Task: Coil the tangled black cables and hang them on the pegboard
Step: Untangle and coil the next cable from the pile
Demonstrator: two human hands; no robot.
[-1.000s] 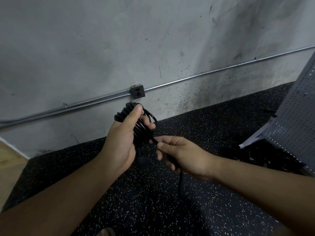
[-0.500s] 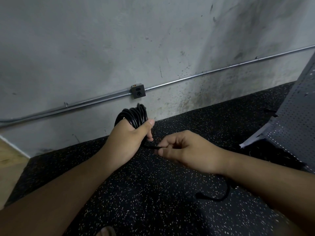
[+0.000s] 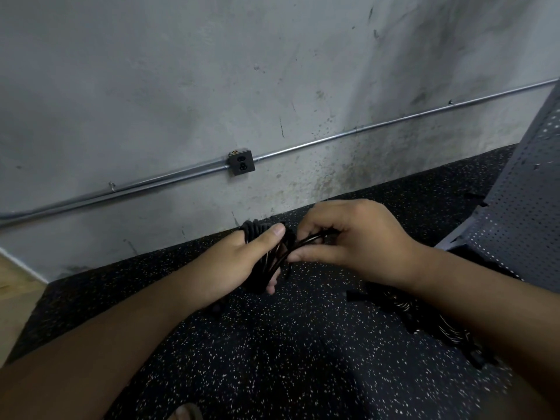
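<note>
My left hand (image 3: 242,263) grips a coil of black cable (image 3: 268,259), thumb laid across the top of the loops, low over the speckled floor. Right beside it, my right hand (image 3: 351,237) pinches the loose end of the same cable where it crosses the coil. The grey pegboard (image 3: 521,207) leans at the right edge of the view. A second bundle of black cable (image 3: 403,310) lies on the floor under my right forearm, partly hidden by it.
A stained concrete wall carries a metal conduit (image 3: 363,133) and a small outlet box (image 3: 241,162). Black speckled rubber flooring (image 3: 272,359) covers the ground; wooden floor (image 3: 12,286) shows at far left. A sandalled toe (image 3: 185,413) peeks in at the bottom edge.
Both hands have dropped lower in view. My right hand has brought the loose cable end up against the coil, and the dangling tail seen before is out of sight.
</note>
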